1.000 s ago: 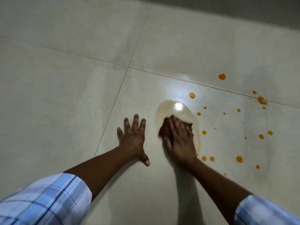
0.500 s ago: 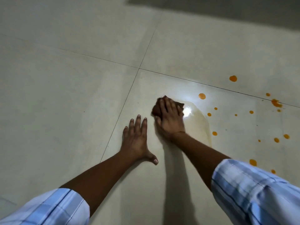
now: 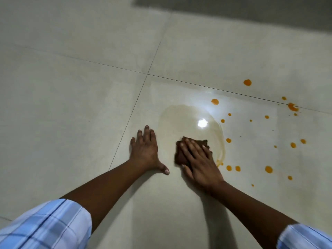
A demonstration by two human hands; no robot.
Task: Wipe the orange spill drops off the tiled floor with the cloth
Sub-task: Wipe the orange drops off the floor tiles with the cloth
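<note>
My right hand (image 3: pixel 198 161) presses flat on a dark brown cloth (image 3: pixel 180 156) against the pale tiled floor (image 3: pixel 71 105). The cloth sits at the near edge of a wet, faintly yellow smear (image 3: pixel 185 121) with a bright light reflection in it. Several orange drops (image 3: pixel 229 168) lie to the right of the cloth, the closest just beside my hand, with more scattered farther right and up to a larger drop (image 3: pixel 247 82) beyond the grout line. My left hand (image 3: pixel 144 150) rests flat on the floor to the left of the cloth, fingers spread, holding nothing.
Dark grout lines (image 3: pixel 136 99) cross to the upper left of the smear. A dark shadowed band (image 3: pixel 233 11) runs along the top right. My checked blue sleeves (image 3: pixel 45 225) show at the bottom corners.
My right hand has pulled the cloth back toward me and to the right, from the smear's far left edge to its near edge. The left hand stays planted.
</note>
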